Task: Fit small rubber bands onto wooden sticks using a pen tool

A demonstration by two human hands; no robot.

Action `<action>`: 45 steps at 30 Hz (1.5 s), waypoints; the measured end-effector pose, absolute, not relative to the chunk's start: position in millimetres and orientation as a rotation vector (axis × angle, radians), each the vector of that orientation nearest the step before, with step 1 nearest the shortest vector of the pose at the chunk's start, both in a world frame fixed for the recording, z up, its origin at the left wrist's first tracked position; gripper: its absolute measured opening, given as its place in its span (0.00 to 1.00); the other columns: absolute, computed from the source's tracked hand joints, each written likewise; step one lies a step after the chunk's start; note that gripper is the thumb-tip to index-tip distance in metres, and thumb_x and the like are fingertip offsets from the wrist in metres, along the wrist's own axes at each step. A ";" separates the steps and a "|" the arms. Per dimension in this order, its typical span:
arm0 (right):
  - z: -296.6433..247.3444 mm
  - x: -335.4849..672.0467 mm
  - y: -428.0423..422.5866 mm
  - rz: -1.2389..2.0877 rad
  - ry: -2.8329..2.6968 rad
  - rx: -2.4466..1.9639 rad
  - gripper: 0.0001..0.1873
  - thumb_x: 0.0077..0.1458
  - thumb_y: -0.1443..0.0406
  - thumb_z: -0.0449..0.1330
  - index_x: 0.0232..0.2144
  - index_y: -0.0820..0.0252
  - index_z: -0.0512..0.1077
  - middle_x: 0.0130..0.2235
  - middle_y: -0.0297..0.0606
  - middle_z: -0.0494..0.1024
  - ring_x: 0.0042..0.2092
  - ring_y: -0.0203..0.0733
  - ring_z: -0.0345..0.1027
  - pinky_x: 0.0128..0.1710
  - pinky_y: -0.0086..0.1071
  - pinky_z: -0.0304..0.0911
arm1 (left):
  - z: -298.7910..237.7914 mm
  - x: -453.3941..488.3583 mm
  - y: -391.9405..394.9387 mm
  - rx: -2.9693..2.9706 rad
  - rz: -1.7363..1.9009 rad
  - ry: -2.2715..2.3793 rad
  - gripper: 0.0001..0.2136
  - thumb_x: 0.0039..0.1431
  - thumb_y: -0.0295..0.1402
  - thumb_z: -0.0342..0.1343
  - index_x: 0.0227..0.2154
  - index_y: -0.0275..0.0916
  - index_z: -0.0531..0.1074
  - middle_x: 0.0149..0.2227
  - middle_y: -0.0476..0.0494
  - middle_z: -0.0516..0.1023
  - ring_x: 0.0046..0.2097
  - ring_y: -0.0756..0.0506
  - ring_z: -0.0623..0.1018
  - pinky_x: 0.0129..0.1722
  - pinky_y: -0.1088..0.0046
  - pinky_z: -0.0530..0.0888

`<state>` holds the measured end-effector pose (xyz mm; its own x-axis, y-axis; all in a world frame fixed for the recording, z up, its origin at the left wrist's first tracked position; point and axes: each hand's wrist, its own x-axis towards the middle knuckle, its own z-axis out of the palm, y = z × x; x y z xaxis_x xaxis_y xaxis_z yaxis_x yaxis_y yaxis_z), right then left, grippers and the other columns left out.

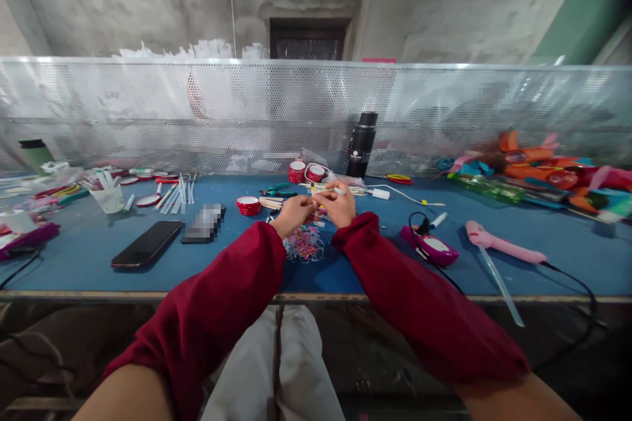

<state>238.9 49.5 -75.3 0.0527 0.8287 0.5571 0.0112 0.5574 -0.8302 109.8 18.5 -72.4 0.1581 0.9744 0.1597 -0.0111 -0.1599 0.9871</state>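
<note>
Close together above the blue table, my left hand (296,212) and my right hand (340,204) meet at their fingertips. Both are closed in a pinch. Between them shows a small yellowish piece (313,189), too small to name. A short white stick-like thing (339,191) pokes out at the fingers of my right hand; its kind is unclear. Just below the hands lies a heap of thin, coloured loops (305,245), pink, blue and white. Left of my left hand are red-rimmed round tins (247,205) and thin pale sticks (271,202).
Two phones, one a black phone (147,245), lie left. A white cup (106,197) holds sticks. Behind stands a black thermos (363,145) before a perforated metal screen (217,118). Right are a purple power strip (430,247), a pink glue gun (508,245) and colourful items (543,168).
</note>
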 end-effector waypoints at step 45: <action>-66.3 243.7 29.7 0.170 -1.685 -0.794 0.07 0.56 0.59 0.56 0.28 0.53 0.67 0.28 0.33 0.77 0.28 0.41 0.68 0.30 0.36 0.63 | -65.0 104.1 14.9 1.379 1.261 0.989 0.12 0.54 0.35 0.63 0.27 0.34 0.67 0.23 0.48 0.74 0.22 0.53 0.74 0.23 0.79 0.67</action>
<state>243.7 29.7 -66.3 -0.0618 0.5825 0.8105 0.4086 0.7556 -0.5119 104.1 14.9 -65.0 0.1282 0.9734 0.1901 -0.0474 -0.1855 0.9815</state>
